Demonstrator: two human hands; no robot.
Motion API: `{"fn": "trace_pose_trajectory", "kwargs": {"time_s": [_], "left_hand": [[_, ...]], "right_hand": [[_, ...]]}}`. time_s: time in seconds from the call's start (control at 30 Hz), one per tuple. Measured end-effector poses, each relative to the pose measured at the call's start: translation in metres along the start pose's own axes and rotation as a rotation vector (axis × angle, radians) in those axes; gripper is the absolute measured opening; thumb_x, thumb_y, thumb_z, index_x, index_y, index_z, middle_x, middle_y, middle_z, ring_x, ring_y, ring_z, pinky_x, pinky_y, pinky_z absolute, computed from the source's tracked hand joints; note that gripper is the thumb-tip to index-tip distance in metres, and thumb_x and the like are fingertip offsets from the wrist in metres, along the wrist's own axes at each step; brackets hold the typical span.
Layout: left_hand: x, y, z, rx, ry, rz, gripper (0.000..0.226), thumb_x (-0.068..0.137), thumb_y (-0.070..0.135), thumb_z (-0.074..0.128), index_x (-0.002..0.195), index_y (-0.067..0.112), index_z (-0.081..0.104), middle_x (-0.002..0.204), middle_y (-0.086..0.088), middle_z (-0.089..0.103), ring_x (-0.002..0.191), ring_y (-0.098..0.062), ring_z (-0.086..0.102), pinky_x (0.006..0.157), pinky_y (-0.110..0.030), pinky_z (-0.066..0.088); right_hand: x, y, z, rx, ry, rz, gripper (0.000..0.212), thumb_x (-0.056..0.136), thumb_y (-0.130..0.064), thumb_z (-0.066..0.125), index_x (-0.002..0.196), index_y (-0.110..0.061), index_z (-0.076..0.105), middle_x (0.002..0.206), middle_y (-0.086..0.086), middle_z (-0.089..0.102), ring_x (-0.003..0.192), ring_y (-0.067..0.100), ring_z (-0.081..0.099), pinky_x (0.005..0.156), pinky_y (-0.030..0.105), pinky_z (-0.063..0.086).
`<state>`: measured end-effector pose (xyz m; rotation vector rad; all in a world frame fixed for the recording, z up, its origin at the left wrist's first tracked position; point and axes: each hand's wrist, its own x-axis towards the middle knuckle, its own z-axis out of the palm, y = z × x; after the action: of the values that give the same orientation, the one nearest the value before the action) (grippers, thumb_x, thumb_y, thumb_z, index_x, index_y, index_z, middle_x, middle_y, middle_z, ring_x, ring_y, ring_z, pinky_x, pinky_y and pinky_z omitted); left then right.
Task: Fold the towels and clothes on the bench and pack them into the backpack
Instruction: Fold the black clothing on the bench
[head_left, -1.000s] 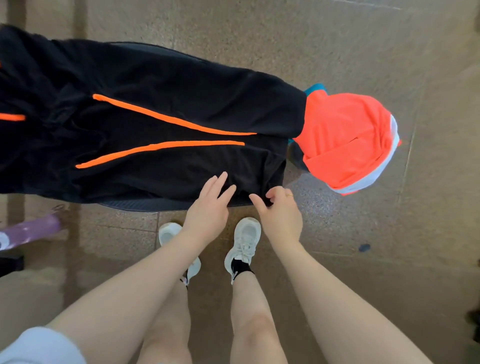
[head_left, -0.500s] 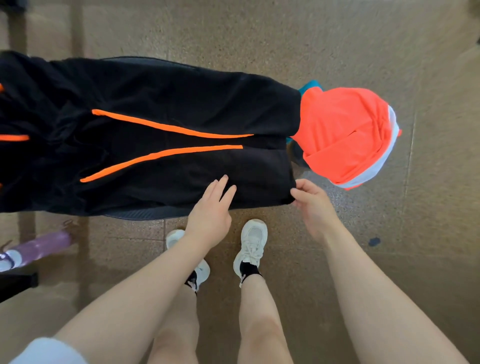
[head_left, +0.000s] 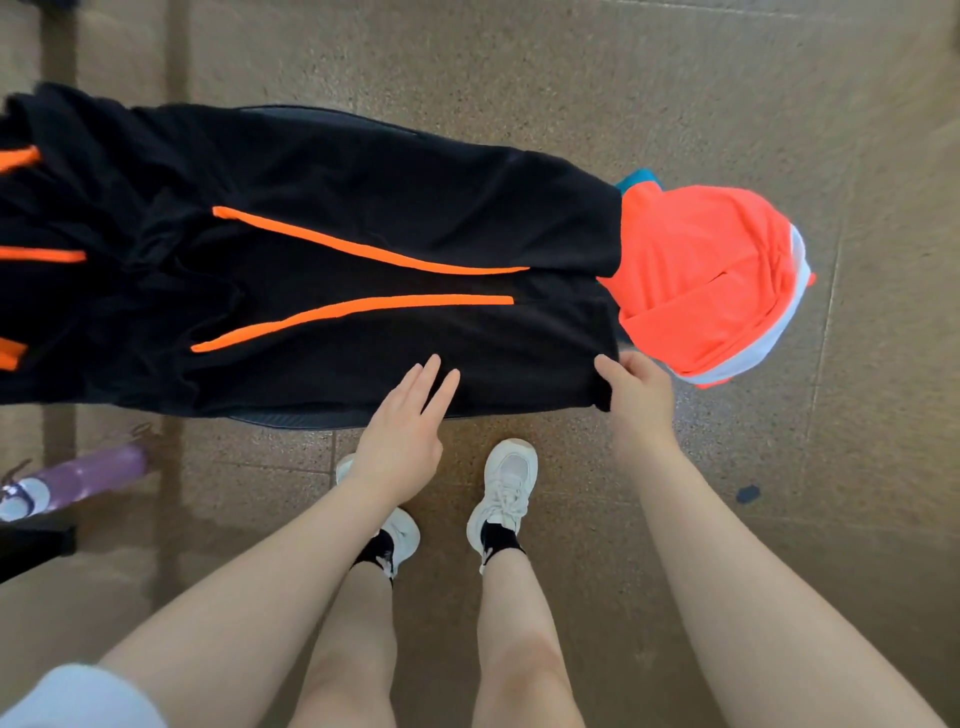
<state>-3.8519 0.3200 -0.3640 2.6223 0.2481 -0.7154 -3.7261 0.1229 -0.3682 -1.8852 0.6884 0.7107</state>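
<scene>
Head view looks straight down on a black garment with orange stripes (head_left: 322, 270) spread flat along a narrow dark bench (head_left: 291, 418), whose edge shows only as a thin strip under the near hem. At the cloth's right end, the right hand (head_left: 636, 397) pinches the near corner, thumb on top of the fabric and the other fingers curled beneath the edge. The left hand (head_left: 402, 431) lies flat on the garment near its front hem, fingers straight and close together, pressing the cloth down.

Just beyond the right end of the black garment sits a bright orange cloth with a white edge (head_left: 711, 280), bundled into a rounded heap, with a bit of teal fabric (head_left: 638, 179) peeking out behind it.

Below the bench stand two white sneakers (head_left: 504, 488) with black socks on a speckled brown floor (head_left: 519, 62). A purple bottle (head_left: 78, 480) lies on the floor at the left. No backpack can be made out for certain.
</scene>
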Motion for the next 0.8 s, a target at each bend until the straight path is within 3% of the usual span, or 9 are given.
{"fn": "trace_pose_trajectory", "kwargs": {"time_s": [0.07,0.13,0.17,0.23,0.33,0.43,0.53,0.63,0.8], "left_hand": [[-0.007,-0.007,-0.003,-0.005,0.000,-0.013,0.066,0.088,0.001,0.047,0.147,0.013,0.020,0.156,-0.010,0.010,0.144,-0.027,0.012,0.115,-0.034,0.017],[-0.014,-0.017,-0.005,0.014,-0.019,-0.024,0.064,0.090,0.003,0.044,0.148,0.014,0.018,0.157,-0.008,0.007,0.144,-0.025,0.010,0.116,-0.033,0.015],[-0.018,-0.023,-0.006,0.019,-0.013,-0.033,0.063,0.090,0.003,0.044,0.147,0.013,0.019,0.157,-0.008,0.009,0.144,-0.025,0.012,0.116,-0.034,0.016],[-0.023,-0.037,-0.012,0.002,0.041,-0.080,0.060,0.087,-0.002,0.047,0.144,0.009,0.029,0.154,-0.011,0.020,0.141,-0.029,0.023,0.114,-0.038,0.024],[-0.030,-0.068,-0.021,0.018,0.162,-0.152,0.060,0.074,-0.013,0.059,0.132,0.002,0.048,0.142,-0.019,0.042,0.127,-0.037,0.045,0.100,-0.047,0.041],[-0.036,-0.105,-0.036,0.050,0.264,-0.233,0.062,0.063,-0.020,0.064,0.121,0.001,0.057,0.132,-0.021,0.052,0.112,-0.042,0.055,0.082,-0.050,0.050],[-0.038,-0.142,-0.055,0.037,0.334,-0.330,0.061,0.071,-0.020,0.056,0.127,0.004,0.054,0.138,-0.019,0.046,0.114,-0.043,0.050,0.080,-0.050,0.048],[-0.031,-0.177,-0.072,-0.033,0.368,-0.472,0.058,0.087,-0.010,0.043,0.140,0.012,0.038,0.151,-0.011,0.028,0.131,-0.036,0.032,0.096,-0.047,0.039],[-0.013,-0.229,-0.093,-0.065,0.317,-0.700,0.050,0.097,0.011,0.042,0.144,0.014,0.028,0.153,-0.013,0.018,0.139,-0.032,0.018,0.106,-0.042,0.028]], "right_hand": [[-0.004,0.003,-0.006,-0.150,0.051,0.031,0.028,0.081,-0.017,0.055,0.055,-0.024,0.050,0.059,-0.003,0.048,0.068,0.022,0.044,0.065,0.034,0.032],[-0.009,0.001,-0.007,-0.434,0.135,0.032,0.010,0.085,-0.016,0.055,0.090,-0.012,0.062,0.094,0.013,0.062,0.095,0.033,0.056,0.080,0.039,0.040],[-0.012,-0.003,-0.004,-0.565,0.184,-0.016,0.027,0.086,-0.016,0.057,0.110,-0.006,0.058,0.113,0.018,0.058,0.108,0.036,0.052,0.089,0.041,0.039],[-0.024,-0.015,0.011,-0.724,0.218,-0.292,0.043,0.084,-0.014,0.060,0.125,-0.004,0.050,0.128,0.018,0.050,0.117,0.039,0.046,0.093,0.045,0.037],[-0.045,-0.027,0.058,-0.829,0.029,-0.749,0.036,0.081,-0.007,0.063,0.117,-0.008,0.060,0.125,0.015,0.055,0.111,0.039,0.052,0.087,0.046,0.044],[-0.065,-0.033,0.115,-0.993,-0.229,-0.953,0.031,0.086,-0.009,0.061,0.117,-0.011,0.064,0.126,0.014,0.058,0.114,0.036,0.054,0.091,0.046,0.046],[-0.074,-0.034,0.163,-1.088,-0.325,-1.007,0.038,0.092,-0.015,0.054,0.130,-0.012,0.053,0.138,0.015,0.049,0.126,0.033,0.046,0.103,0.045,0.038],[-0.078,-0.040,0.199,-1.151,-0.348,-1.014,0.044,0.096,-0.021,0.049,0.139,-0.014,0.042,0.144,0.012,0.043,0.132,0.029,0.039,0.109,0.041,0.031],[-0.092,-0.055,0.243,-1.260,-0.384,-1.037,0.043,0.096,-0.033,0.044,0.134,-0.014,0.041,0.130,0.007,0.050,0.117,0.026,0.048,0.096,0.036,0.040]]}}
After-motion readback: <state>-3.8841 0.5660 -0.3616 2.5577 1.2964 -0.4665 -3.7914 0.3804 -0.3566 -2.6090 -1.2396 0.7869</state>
